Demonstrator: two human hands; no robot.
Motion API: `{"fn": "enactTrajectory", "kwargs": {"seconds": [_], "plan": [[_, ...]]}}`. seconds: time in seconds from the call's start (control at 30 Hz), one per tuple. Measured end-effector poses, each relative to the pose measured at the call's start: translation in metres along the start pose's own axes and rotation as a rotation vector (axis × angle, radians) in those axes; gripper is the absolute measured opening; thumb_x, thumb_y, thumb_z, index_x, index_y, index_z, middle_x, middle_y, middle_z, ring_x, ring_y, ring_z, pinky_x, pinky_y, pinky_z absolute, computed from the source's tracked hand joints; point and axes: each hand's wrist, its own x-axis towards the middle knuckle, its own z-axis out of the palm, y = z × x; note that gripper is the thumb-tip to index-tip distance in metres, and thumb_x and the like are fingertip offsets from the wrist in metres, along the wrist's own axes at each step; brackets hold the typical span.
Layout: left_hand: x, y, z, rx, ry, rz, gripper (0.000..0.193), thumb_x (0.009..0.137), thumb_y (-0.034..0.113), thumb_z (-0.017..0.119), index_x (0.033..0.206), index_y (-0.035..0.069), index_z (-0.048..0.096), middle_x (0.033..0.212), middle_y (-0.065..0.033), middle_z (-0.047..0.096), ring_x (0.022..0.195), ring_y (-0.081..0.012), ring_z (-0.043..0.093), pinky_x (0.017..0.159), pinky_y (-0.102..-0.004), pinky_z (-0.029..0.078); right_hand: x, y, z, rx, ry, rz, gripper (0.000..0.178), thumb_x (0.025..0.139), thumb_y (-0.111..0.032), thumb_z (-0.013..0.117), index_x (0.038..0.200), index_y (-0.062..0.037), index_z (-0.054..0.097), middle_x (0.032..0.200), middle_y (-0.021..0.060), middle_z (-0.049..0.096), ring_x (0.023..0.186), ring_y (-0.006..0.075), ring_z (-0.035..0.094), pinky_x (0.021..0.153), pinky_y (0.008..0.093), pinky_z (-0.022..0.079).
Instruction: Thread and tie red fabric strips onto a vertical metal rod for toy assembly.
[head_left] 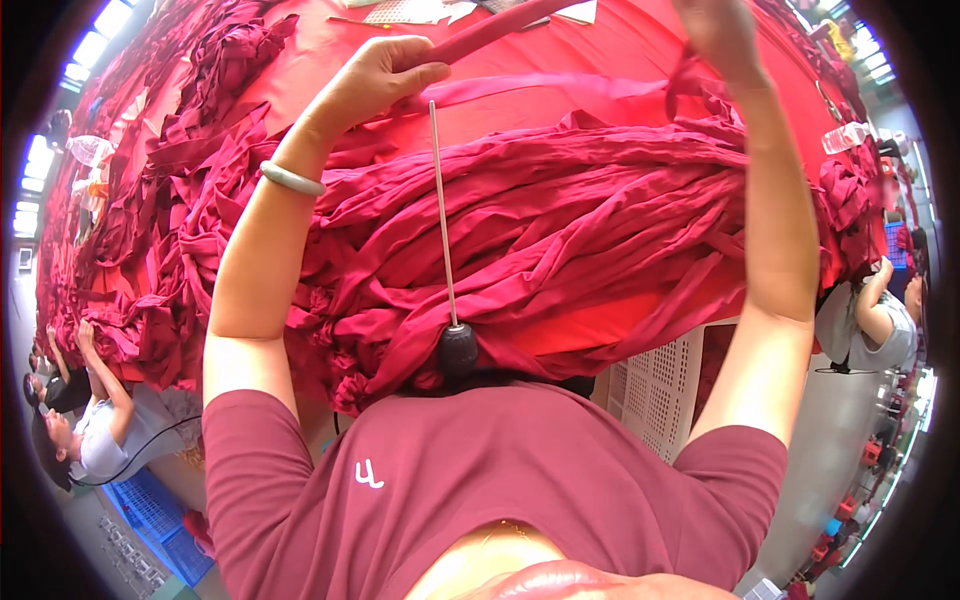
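My left hand [395, 75] is raised over the table, its thumb and fingers closed on a flat dark red fabric strip [490, 32]. That strip runs up and to the right, past the top edge. A second, pinker length of fabric [560, 88], smeared by motion, stretches from beneath my left hand toward the right. My right hand [718, 40] is at the top right, blurred, with a loop of dark red fabric hanging beside it; its fingers cannot be made out. Between my arms a thin metal rod [441, 210] rises from a black base [458, 350].
Long crimson fabric strips [540, 210] lie heaped across the red-covered table [590, 325]. A white perforated crate [655, 390] stands below its near edge. A plastic bottle [845, 137] lies at right. Other people sit at left [105, 430] and right [875, 320]; a blue crate [160, 520] is at lower left.
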Motion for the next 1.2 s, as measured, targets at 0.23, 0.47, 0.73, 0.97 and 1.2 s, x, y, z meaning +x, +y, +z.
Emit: {"fn": "enactTrajectory", "kwargs": {"seconds": [0.23, 0.47, 0.73, 0.97, 1.2], "plan": [[-0.011, -0.023, -0.002, -0.202, 0.043, -0.014, 0.018, 0.095, 0.022, 0.067, 0.097, 0.005, 0.067, 0.077, 0.0088, 0.057, 0.07, 0.0019, 0.05, 0.057, -0.0177, 0.042, -0.04, 0.214, -0.071, -0.788, -0.071, 0.521, 0.043, 0.101, -0.043, 0.037, 0.112, -0.0134, 0.066, 0.096, 0.0204, 0.069, 0.089, 0.0439, 0.065, 0.074, 0.0535, 0.052], [-0.006, 0.014, 0.017, -0.452, 0.073, -0.091, 0.019, 0.097, 0.021, 0.064, 0.104, 0.004, 0.066, 0.081, 0.0081, 0.058, 0.069, 0.0016, 0.05, 0.059, -0.0154, 0.041, -0.068, 0.141, 0.04, -0.4, -0.182, 0.107, 0.049, 0.091, -0.041, 0.064, 0.126, -0.0074, 0.061, 0.12, 0.0171, 0.066, 0.113, 0.0329, 0.062, 0.095, 0.0447, 0.05], [-0.016, 0.011, 0.012, -0.351, 0.13, -0.038, 0.02, 0.098, 0.024, 0.061, 0.102, 0.005, 0.067, 0.074, 0.0089, 0.055, 0.062, 0.0022, 0.043, 0.054, -0.0148, 0.035, -0.003, -0.049, 0.108, 0.858, -0.659, 0.071, 0.026, 0.1, -0.026, 0.058, 0.097, -0.0017, 0.065, 0.082, -0.0036, 0.058, 0.084, 0.0065, 0.055, 0.074, 0.0237, 0.045], [-0.02, -0.013, 0.015, -0.265, 0.107, -0.086, 0.019, 0.096, 0.024, 0.065, 0.094, 0.005, 0.067, 0.072, 0.0071, 0.057, 0.061, 0.0002, 0.05, 0.054, -0.0178, 0.04, 0.01, 0.048, 0.083, 0.537, -0.377, 0.218, 0.025, 0.091, -0.012, 0.063, 0.068, -0.0031, 0.06, 0.059, 0.0046, 0.054, 0.051, 0.0185, 0.058, 0.048, 0.0354, 0.043], [-0.013, -0.006, 0.023, -0.67, 0.163, -0.183, 0.021, 0.096, 0.022, 0.064, 0.103, 0.002, 0.068, 0.082, -0.0017, 0.068, 0.071, -0.0089, 0.063, 0.064, -0.0222, 0.052, 0.009, -0.002, 0.116, -0.396, 0.222, 0.247, 0.036, 0.081, -0.02, 0.07, 0.113, -0.0089, 0.059, 0.119, 0.0168, 0.057, 0.119, 0.0341, 0.05, 0.097, 0.0482, 0.04]]}}
